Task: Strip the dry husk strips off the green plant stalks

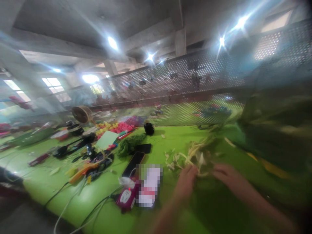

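Note:
A loose heap of thin, pale yellow-green strips (195,152), like husk or dried leaf, lies on the green table in front of me. What they are exactly is too blurred to tell. At the heap's near left edge, the fingers of my left hand (187,178) are bent and closed on some strips. My right hand (225,174) is at the near right side of the heap, smeared by motion, with its fingers stretched out and nothing seen in them.
Left of my hands lie a phone with a lit screen (149,187), a dark phone (134,164) and a purple power bank (126,196) with cables. Beyond are an orange glue gun (83,172), green netting (130,144) and pink-yellow pieces (119,128). A perforated metal screen (170,84) borders the table's back.

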The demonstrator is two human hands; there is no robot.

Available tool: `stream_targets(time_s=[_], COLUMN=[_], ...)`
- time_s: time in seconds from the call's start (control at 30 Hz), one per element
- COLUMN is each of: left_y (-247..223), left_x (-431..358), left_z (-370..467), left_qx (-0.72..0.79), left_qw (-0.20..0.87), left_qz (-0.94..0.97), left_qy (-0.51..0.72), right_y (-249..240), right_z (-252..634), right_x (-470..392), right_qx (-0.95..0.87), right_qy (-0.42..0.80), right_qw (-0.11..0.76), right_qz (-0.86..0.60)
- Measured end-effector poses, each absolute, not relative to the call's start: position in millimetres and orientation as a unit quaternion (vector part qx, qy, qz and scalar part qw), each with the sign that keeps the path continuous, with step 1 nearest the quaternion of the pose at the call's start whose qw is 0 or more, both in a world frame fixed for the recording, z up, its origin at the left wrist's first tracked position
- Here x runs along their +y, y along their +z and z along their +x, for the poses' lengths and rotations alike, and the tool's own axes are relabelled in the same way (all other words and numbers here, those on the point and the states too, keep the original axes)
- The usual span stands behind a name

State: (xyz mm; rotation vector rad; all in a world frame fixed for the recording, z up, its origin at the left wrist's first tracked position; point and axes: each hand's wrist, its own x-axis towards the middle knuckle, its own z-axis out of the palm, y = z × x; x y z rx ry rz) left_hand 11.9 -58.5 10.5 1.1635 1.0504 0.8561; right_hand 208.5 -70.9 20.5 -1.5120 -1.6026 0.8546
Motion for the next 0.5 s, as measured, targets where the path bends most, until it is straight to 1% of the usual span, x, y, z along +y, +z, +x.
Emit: stream_targets(time_s=[0.13,0.2,0.33,0.5], left_y=[7.3,5.8,6.3,6.7], left_x=[-57.7,-58.0,-59.6,-59.7], left_z=[14.7,17.1,21.4,23.3], left_qx=[0.42,0.389,0.35,0.339], left_qw=[0.631,0.643,0.671,0.679], left_qz=[0.547,0.563,0.564,0.583], left_qy=[0.355,0.344,0.329,0.29], right_y=[25.1,25.8,26.9,35.0], right_z=[205.7,204.1,201.4,196.4], right_x=[-68.4,-67.8,-70.0,-75.6], right_qx=[-0.583,-0.562,-0.545,-0.545], right_qy=[0.44,0.465,0.425,0.334], right_qw=[0.415,0.419,0.436,0.465], right_qz=[-0.543,-0.541,-0.576,-0.613])
